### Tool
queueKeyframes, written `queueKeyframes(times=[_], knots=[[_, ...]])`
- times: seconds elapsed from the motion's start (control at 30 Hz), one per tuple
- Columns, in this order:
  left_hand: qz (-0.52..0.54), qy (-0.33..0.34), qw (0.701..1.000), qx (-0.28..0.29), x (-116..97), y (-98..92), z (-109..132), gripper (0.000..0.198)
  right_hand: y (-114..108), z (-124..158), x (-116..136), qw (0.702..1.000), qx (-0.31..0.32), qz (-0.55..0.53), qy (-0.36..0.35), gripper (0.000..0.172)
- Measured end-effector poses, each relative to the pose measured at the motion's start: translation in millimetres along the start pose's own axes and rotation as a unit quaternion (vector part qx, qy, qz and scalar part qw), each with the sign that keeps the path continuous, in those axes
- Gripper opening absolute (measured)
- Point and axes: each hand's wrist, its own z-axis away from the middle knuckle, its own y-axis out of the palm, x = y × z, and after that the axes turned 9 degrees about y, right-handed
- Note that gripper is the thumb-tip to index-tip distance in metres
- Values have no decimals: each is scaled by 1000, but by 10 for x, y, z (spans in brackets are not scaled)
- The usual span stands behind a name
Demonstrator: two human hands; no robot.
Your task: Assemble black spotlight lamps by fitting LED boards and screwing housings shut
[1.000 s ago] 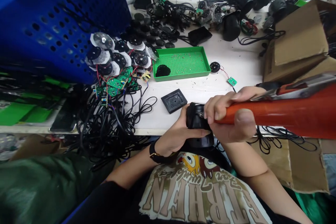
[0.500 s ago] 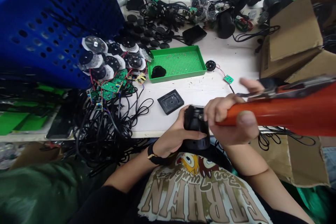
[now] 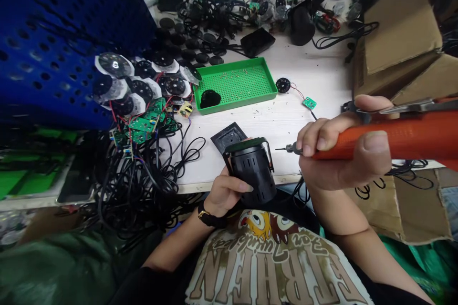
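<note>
My left hand (image 3: 226, 192) is closed around a black cylindrical lamp housing (image 3: 252, 171) with slots in its side and a bracket at its upper end. Some of those fingers are hidden behind the housing. Wrapped in my right hand (image 3: 339, 157) is an orange electric screwdriver (image 3: 408, 136), its thin bit pointing left toward the bracket's arm with a gap between. Just behind the housing lies a black square block (image 3: 229, 137) with a recess, partly covered by it.
A green perforated tray (image 3: 234, 107) holds small screws and a black piece. Wired lamp boards (image 3: 145, 124) and tangled cables crowd the left, beside a blue crate (image 3: 71, 33). An open cardboard box (image 3: 400, 33) stands at right. One round LED board (image 3: 283, 85) lies right of the tray.
The screwdriver has pulled away to the right, its bit now clear of the housing. My left hand has turned the housing and shifted it slightly left, so its slotted side shows.
</note>
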Motion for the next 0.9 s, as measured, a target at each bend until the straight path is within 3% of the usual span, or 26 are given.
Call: queueKeyframes(times=[0.13,0.2,0.33,0.43,0.7,0.9], knots=[[19,-5,1000,4,-22,-10,-17,64,-30,-48,-106,999,-24,28,-26,20],[22,-4,1000,7,-35,-20,-20,65,-97,-116,-143,994,-28,102,-9,15],[10,9,1000,10,-68,-78,-8,68,-267,-310,-231,956,49,277,79,19],[12,20,1000,0,-97,-159,1,69,-296,-440,-417,960,68,250,101,25],[22,22,999,-38,-136,-219,-4,62,-196,-781,-1250,979,-27,202,17,39],[24,19,998,-46,-118,-216,-11,56,-288,-946,-1699,985,-54,162,34,47]])
